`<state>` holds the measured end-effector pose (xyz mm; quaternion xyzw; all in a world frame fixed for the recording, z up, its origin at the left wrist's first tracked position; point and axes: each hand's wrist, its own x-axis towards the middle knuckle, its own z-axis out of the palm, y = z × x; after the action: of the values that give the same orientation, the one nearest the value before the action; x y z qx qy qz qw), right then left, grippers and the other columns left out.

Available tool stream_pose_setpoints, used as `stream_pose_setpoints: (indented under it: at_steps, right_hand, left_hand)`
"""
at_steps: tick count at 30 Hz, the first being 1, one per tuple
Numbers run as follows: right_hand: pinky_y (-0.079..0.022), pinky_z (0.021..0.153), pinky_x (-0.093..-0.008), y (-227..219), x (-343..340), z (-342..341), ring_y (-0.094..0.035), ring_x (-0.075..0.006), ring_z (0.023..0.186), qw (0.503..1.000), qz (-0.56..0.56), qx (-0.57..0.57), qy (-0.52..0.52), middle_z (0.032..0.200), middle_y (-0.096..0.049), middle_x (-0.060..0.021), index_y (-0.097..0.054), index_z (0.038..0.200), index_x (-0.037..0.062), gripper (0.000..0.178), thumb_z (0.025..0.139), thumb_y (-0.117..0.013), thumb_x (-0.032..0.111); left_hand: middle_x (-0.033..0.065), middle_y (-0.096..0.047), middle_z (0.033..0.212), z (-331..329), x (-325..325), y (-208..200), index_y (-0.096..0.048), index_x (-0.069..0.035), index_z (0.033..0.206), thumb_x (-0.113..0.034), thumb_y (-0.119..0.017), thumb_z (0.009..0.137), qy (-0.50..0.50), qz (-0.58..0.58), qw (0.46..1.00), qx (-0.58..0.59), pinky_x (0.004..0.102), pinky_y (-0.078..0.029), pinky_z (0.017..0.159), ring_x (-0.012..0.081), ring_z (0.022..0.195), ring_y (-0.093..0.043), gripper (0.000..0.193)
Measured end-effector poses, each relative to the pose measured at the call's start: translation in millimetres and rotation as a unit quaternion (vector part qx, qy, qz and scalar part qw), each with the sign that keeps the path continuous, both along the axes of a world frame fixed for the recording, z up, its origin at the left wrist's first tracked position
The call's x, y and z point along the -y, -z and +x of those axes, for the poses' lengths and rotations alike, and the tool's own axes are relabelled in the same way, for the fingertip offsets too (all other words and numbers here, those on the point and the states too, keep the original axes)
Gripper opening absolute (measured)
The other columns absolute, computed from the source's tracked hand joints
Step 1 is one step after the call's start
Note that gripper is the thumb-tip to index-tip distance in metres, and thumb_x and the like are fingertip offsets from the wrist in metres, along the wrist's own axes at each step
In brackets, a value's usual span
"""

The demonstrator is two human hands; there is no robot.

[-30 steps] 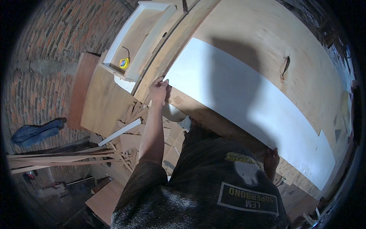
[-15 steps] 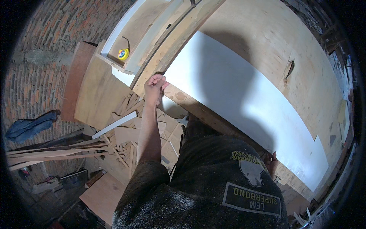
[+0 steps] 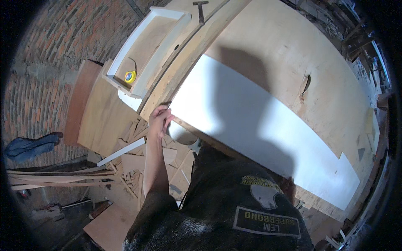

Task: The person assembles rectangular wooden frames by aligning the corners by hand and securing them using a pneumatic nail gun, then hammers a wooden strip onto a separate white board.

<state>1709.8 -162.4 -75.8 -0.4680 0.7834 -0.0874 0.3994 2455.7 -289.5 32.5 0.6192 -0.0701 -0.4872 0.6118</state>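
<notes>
A long white sheet (image 3: 247, 121) with a notched right end lies on a plywood-topped bench (image 3: 284, 54). My left hand (image 3: 160, 119) is closed on the sheet's near left corner, thumb and fingers pinching its edge. Farther right, my right hand (image 3: 288, 187) is closed at the sheet's near edge, dim in shadow and partly hidden by my dark shirt (image 3: 217, 205). A dark shadow falls across the middle of the sheet. In the plywood beyond it there is a dark slit (image 3: 307, 85).
Left of the bench, a shallow white-edged drawer (image 3: 146, 50) holds a yellow tape measure (image 3: 130, 77). A hammer (image 3: 201, 12) lies at the far end. Wood offcuts (image 3: 134, 175) litter the floor by my left arm. Boards (image 3: 100, 108) lean near a brick wall (image 3: 42, 96).
The white sheet has slid toward me, both hands moving with it, so less wood shows along the bench's near edge. My view has shifted, bringing the hammer into sight.
</notes>
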Motion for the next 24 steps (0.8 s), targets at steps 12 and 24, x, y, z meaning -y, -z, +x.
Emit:
stream_pose_setpoints:
  at_steps: [12, 24]
  right_hand:
    - [-0.051, 0.058, -0.0359, -188, 155, 240, -0.061, -0.0148, 0.057, 0.929, 0.164, 0.218, -0.252, 0.063, -0.062, -0.0065, -0.064, 0.079, -0.0009, 0.034, 0.095, -0.071, 0.028]
    - [-0.053, 0.088, -0.0418, -114, 596, 615, -0.07, -0.0342, 0.101, 0.829, -0.377, 0.144, -0.388, 0.107, -0.074, -0.0195, -0.07, 0.119, 0.0062, 0.045, 0.097, -0.059, 0.044]
  left_hand:
    - [0.0028, -0.065, 0.075, -40, -67, 14, -0.066, -0.009, 0.092, -0.003, -0.072, 0.089, -0.129, -0.025, 0.983, -0.132, 0.0293, -0.048, 0.057, 0.0127, 0.059, -0.059, 0.009]
    - [0.0123, -0.068, 0.111, -71, -61, 29, -0.059, 0.002, 0.12, -0.007, -0.06, 0.1, -0.032, -0.107, 0.957, -0.267, 0.0392, -0.058, 0.088, 0.0244, 0.101, -0.069, 0.023]
